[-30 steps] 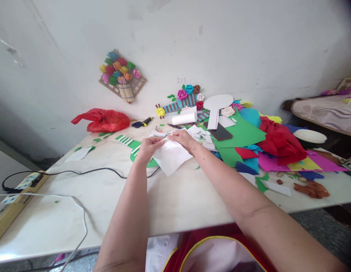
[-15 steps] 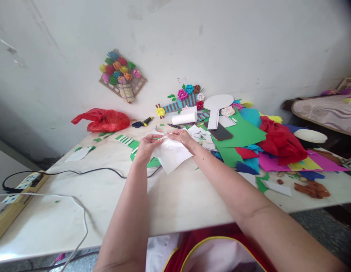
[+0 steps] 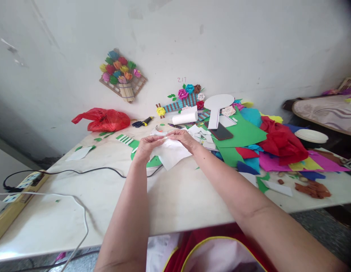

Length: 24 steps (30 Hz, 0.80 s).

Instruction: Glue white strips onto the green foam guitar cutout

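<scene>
Both hands meet above the middle of the white table (image 3: pixel 107 204), pinching the top edge of a white paper sheet (image 3: pixel 171 155). My left hand (image 3: pixel 146 146) grips the sheet's left part with curled fingers. My right hand (image 3: pixel 183 139) pinches its right part, fingers pressed together. The sheet hangs down toward me and seems rolled or folded at the top. Under it lies a green cut-out with white stripes (image 3: pixel 132 144).
A heap of coloured paper (image 3: pixel 266 147) covers the table's right side, with a dark phone (image 3: pixel 220 132) and a white paper roll (image 3: pixel 185 118). A red plastic bag (image 3: pixel 104 120) and scissors (image 3: pixel 143 122) lie at the back. A black cable (image 3: pixel 87 172) runs to a power strip (image 3: pixel 19 185) at left.
The hands have lifted slightly away from me, and the visible white sheet has become shorter as its top edge is turned over between the fingers.
</scene>
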### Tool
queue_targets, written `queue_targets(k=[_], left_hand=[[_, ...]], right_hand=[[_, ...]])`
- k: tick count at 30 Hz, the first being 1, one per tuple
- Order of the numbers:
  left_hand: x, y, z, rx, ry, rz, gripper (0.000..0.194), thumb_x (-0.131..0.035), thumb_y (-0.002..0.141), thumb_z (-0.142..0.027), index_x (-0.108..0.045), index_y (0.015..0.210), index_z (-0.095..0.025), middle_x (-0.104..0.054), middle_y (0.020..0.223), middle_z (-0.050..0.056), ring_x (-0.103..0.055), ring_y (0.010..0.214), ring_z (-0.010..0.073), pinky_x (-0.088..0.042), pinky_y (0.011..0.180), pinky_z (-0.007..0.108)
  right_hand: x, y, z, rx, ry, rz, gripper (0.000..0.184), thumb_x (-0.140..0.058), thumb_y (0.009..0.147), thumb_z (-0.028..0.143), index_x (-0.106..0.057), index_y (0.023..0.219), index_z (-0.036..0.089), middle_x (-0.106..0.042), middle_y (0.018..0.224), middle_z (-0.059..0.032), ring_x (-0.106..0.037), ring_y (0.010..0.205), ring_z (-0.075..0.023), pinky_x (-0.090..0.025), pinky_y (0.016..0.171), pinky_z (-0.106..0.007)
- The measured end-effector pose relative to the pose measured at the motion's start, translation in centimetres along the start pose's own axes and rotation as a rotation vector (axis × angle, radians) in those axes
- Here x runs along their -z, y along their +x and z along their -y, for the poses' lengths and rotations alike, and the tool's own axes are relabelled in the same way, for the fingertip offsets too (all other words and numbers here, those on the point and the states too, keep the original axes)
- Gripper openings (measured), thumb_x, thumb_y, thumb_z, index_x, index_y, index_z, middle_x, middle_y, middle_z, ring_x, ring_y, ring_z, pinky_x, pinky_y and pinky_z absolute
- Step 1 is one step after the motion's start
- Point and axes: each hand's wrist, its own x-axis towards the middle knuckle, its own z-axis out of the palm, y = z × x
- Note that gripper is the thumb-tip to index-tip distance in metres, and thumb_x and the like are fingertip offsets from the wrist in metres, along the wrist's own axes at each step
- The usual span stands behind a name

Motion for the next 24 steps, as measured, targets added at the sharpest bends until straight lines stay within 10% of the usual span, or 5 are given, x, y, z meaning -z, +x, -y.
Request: queue_targets(k=[24], left_hand=[[-0.1,0.0,0.2,-0.042,0.202,0.077,0.037,-0.074,0.052,-0.031,-0.067,0.085,-0.014,-0.066,0.067,0.002,-0.055,0.054,0.0111,-0.042,0.050,0.021]], right_hand=[[2.3,0.9,0.8,0.162,-0.242,-0.040,0.029,-0.069,0.057,0.026,-0.061,0.082,0.013,-0.058,0.060,0.0026,-0.049,0.049,-0.0077,-0.038,0.050,-0.022]])
